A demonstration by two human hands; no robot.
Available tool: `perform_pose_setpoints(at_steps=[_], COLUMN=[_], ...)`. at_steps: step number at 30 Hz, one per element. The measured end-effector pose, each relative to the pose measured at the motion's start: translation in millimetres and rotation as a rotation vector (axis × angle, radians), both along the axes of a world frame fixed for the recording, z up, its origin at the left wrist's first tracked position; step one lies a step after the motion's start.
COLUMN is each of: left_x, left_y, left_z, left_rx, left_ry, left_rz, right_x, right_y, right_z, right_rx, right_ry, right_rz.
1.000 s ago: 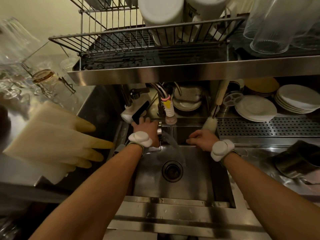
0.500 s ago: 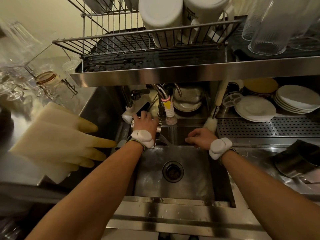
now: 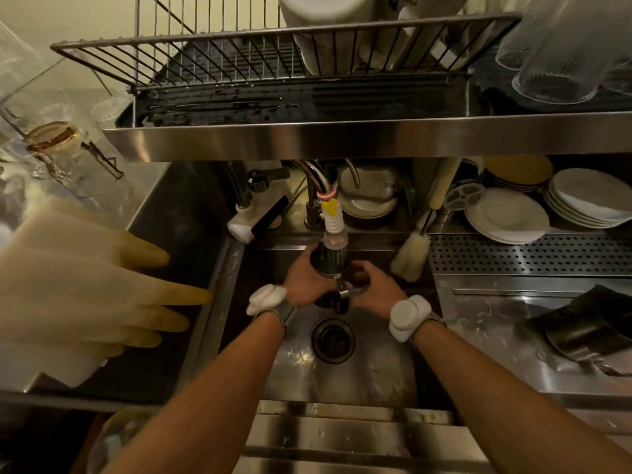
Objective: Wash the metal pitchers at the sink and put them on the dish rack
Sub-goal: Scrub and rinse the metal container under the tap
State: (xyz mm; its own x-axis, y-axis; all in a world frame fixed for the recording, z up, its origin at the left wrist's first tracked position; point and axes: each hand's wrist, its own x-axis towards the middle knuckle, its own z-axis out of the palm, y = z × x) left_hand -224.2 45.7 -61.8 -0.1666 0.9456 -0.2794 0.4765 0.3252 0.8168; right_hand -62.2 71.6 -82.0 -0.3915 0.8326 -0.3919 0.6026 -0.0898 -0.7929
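A small metal pitcher (image 3: 330, 263) is held upright over the sink (image 3: 359, 374), directly under the faucet spout (image 3: 333, 222). My left hand (image 3: 306, 285) grips its left side. My right hand (image 3: 374, 289) grips the right side near the handle, which points toward me. A second metal pitcher (image 3: 588, 331) lies on its side on the right counter. The wire dish rack (image 3: 222, 56) sits on the shelf above the sink, its left half bare. I cannot tell whether water is running.
Pale rubber gloves (image 3: 89, 285) hang over the left counter. A dish brush (image 3: 410, 254) leans at the sink's back right. Stacked plates (image 3: 506, 217) sit behind the perforated drainboard (image 3: 530, 254). White containers (image 3: 328, 32) and glasses (image 3: 554, 63) fill the rack's right.
My left hand left the tap area and my right hand left the sink's back edge. Both came to the centre and now hold a pitcher under the spout.
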Motion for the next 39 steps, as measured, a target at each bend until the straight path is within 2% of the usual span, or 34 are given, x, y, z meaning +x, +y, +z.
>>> perform_pose_setpoints(at_steps=[4,10,15,16,20,22,25,29,34,39], left_x=[4.6,-7.7,-21.7,-23.7,-33.0,-34.9,-35.8,-35.0,-42.8,-43.1], left_y=[4.6,9.5,7.4,5.9,2.5,0.9,0.2,-3.9,-3.4,-9.3], left_z=[-3.7,-7.3,-16.1,-18.1,-30.9,-31.5,-29.9,-29.8,-29.2,-32.7], left_rx=[-0.018,-0.063,-0.165,-0.19,-0.191,-0.196,-0.225,-0.233,-0.23,-0.212], left_ry=[-0.086,-0.257,-0.426,-0.418,-0.031,0.049,0.094,0.123,0.152,0.156], left_rz=[-0.037,-0.072,0.022,0.047,0.14,0.197,0.223,0.217,0.2,0.159], right_x=[-8.4,-29.8,-32.2,-28.1,-18.4,-21.2,-21.4,-19.6,-30.6,-21.3], right_y=[8.0,17.2,15.7,15.9,12.1,7.1,0.7,4.5,-3.3,8.2], right_z=[0.4,-13.4,-21.2,-25.8,-27.4,-23.5,-22.9,-19.6,-24.8,-23.2], right_rx=[0.028,0.052,0.058,0.051,0.066,0.05,0.04,0.055,0.016,0.042], right_ry=[0.094,0.057,0.094,0.099,0.111,0.148,0.151,0.164,0.175,0.171], right_rz=[0.015,-0.03,-0.058,-0.085,-0.179,-0.174,-0.091,-0.224,-0.12,-0.228])
